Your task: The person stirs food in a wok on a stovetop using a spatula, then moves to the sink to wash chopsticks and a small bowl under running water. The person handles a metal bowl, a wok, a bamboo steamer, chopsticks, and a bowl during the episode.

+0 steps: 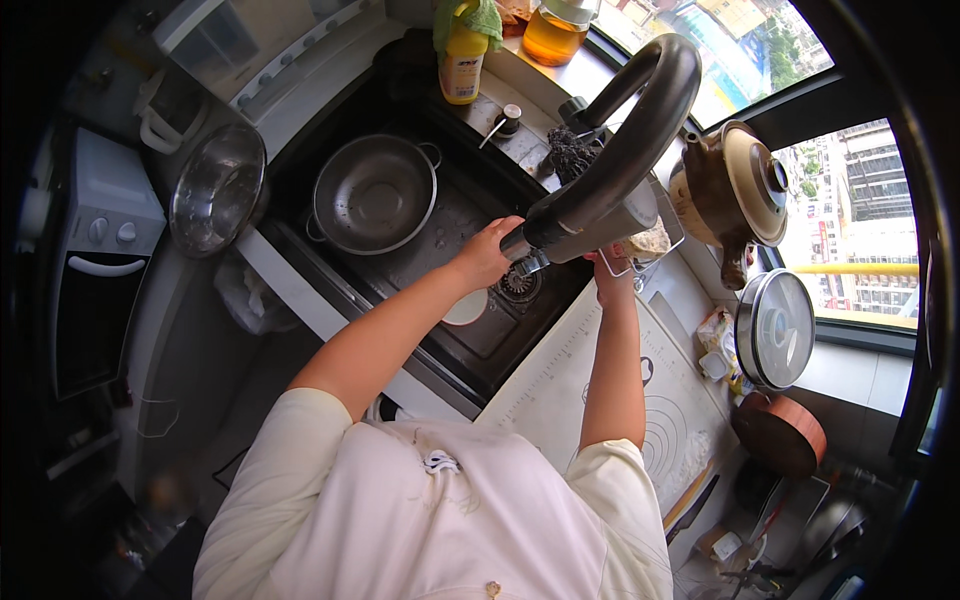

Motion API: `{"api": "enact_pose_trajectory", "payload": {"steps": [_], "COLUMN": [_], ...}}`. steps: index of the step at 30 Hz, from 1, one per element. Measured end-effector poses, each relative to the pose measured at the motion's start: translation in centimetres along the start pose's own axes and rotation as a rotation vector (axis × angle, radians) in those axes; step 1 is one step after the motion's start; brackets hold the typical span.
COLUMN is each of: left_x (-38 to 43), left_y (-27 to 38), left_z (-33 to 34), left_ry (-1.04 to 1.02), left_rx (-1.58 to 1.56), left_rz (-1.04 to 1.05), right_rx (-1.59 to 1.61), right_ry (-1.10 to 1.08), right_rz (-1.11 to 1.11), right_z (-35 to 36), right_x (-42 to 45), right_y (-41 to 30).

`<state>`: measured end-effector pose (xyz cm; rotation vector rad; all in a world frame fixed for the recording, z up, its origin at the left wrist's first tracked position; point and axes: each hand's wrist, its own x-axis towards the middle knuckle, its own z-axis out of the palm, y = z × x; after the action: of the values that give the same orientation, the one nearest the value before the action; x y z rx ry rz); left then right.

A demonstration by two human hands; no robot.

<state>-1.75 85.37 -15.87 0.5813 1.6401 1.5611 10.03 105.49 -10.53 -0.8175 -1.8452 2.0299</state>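
At the outlet end of the black kitchen faucet (637,127), my left hand (491,255) is partly hidden behind the spout, so its grip cannot be made out. My right hand (613,264) reaches to a wire rack (670,259) that carries a sponge (649,241), on the right side of the faucet; its fingers are mostly covered. Below the faucet is the drain (519,285) of the dark sink (480,337). A small pale bowl (466,307) lies in the sink under my left forearm. A two-handled metal pan (375,195) rests at the sink's left part.
A steel bowl (219,191) stands left of the sink. Behind it are a yellow bottle (461,67) and a glass jar of amber liquid (555,36). To the right are a clay pot (739,180), a glass lid (776,328), a white measuring mat (555,382) and a knife (694,510).
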Motion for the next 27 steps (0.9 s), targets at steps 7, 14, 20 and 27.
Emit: {"api": "enact_pose_trajectory", "payload": {"steps": [7,14,20,27], "left_x": [-1.8,-4.9,-6.6,-9.7], "left_y": [6.5,3.8,1.8,1.3], "left_z": [-1.4,-5.4,-6.8,-6.6], "left_ry": [0.030,0.210,0.147,0.122], "left_rx": [0.617,0.875,0.652,0.287], "left_rz": [0.078,0.030,-0.012,0.085], "right_rx": [-0.554,-0.988,-1.360,-0.736], "right_ry": [-0.012,-0.068,0.032,-0.372], "right_rz": [-0.080,-0.144,-0.262,-0.050], "right_z": [-2.4,-0.7,0.4,10.8], "right_x": [6.3,8.5,7.3,-5.2], "right_y": [-0.2,-1.5,-1.4,-0.3]}}
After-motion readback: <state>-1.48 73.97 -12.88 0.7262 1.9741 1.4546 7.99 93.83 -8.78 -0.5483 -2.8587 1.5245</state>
